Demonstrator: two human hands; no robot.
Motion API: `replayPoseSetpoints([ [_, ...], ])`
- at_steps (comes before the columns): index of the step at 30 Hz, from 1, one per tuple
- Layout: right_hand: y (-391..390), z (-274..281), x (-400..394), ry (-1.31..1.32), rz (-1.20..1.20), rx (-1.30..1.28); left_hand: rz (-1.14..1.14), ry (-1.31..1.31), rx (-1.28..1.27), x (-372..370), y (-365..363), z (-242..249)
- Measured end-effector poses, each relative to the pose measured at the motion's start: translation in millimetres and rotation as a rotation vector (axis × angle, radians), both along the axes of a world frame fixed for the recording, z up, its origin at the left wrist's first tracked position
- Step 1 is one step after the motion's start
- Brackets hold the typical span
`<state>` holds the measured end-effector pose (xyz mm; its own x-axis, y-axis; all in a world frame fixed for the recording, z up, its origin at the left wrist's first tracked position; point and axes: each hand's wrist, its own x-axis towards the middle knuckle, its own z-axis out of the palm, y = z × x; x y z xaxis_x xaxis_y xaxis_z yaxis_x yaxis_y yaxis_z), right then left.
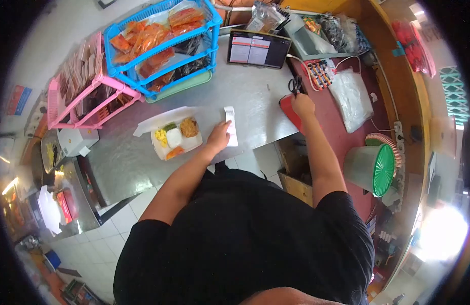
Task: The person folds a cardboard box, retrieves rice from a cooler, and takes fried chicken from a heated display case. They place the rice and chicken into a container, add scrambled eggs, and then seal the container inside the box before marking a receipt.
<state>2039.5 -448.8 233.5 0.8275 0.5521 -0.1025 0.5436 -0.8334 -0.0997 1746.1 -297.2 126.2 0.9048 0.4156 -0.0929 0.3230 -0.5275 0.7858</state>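
My left hand (219, 136) is closed at the edge of a narrow white printed paper slip (231, 122) over the steel counter. My right hand (303, 105) grips a pair of black-handled scissors (295, 84), the handle loops pointing away from me. Under that hand lies a flat red item (291, 113), partly covered by the wrist. Left of my left hand sits an open white food box (162, 149) containing white rice (174, 138), a fried brown piece (189, 127), shredded yellow food (160, 137), green slices and an orange piece.
A blue tiered rack (214, 38) with orange snack packets and a pink basket (52, 109) stand at the back left. Behind the counter a tablet (259, 49) is propped up. To the right are batteries (320, 74), a clear plastic bag pack (352, 99) and a green-lidded tub (381, 170).
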Motion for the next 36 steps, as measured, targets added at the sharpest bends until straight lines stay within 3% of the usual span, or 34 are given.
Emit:
replayPoseSetpoints([
  [1, -5, 3, 2, -0.009, 0.016, -0.011, 0.007, 0.02, -0.008, -2, 5, -4],
  [3, -5, 24, -10, 0.0, 0.039, -0.027, 0.0, 0.206, 0.254, -4, 16, 14],
  [6, -3, 56, -32, 0.003, -0.031, 0.122, 0.086, 0.341, 0.306, -4, 18, 32],
  [8, -1, 63, -48, 0.208, -0.028, 0.809, 0.057, 0.386, 0.303, -5, 19, 27],
  [9, 10, 70, -69, 0.109, 0.042, 0.929, 0.061, 0.39, 0.287, -5, 18, 28],
  [11, 21, 20, -78, 0.397, 0.192, 1.024, 0.073, 0.386, 0.275, -6, 16, 33],
  [12, 26, -11, -87, 0.469, 0.149, 0.846, 0.062, 0.396, 0.256, -9, 14, 34],
  [13, 40, -29, -117, 0.529, 0.262, 0.613, 0.062, 0.406, 0.235, -10, 15, 36],
  [16, 60, -66, -151, 0.837, 0.267, 0.621, 0.041, 0.425, 0.237, -13, 16, 36],
  [18, 71, -62, -160, 0.746, 0.319, 0.473, 0.049, 0.441, 0.222, -13, 15, 39],
  [22, 81, -64, -170, 0.682, 0.291, 0.586, 0.043, 0.462, 0.194, -12, 17, 43],
  [33, 72, -67, -164, 0.55, 0.365, 0.444, 0.037, 0.422, 0.206, -13, 17, 35],
  [36, 71, -63, -162, 0.651, 0.38, 0.39, 0.045, 0.427, 0.188, -13, 16, 38],
])
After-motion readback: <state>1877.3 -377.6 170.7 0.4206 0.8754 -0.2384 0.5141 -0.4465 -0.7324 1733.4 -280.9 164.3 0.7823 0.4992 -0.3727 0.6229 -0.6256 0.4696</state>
